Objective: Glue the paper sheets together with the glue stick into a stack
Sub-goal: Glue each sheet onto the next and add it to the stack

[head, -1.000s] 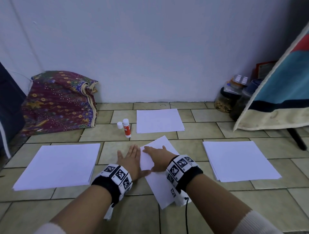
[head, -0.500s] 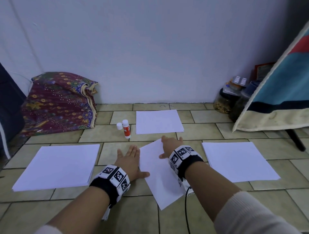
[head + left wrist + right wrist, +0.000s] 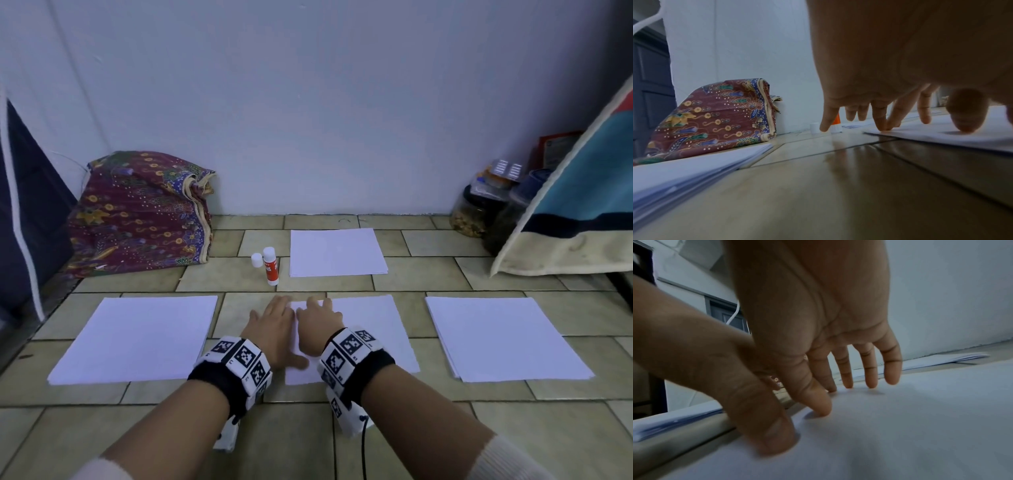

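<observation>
Centre sheet (image 3: 370, 329): on the tiled floor (image 3: 308, 442), now squared to the tile lines, formerly skewed. Left hand (image 3: 274, 329) and right hand (image 3: 317, 323): flat, fingers extended, pressing its left edge, grasping nothing. Glue stick (image 3: 271, 265): upright, uncapped, cap (image 3: 256, 259) beside, untouched; gluing judged next.

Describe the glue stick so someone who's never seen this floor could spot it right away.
Start at the paper stack nearest the back wall. Just left of it stands the glue stick, upright on the tiles. Its red label sets it apart from the loose white cap touching its left side.
</observation>
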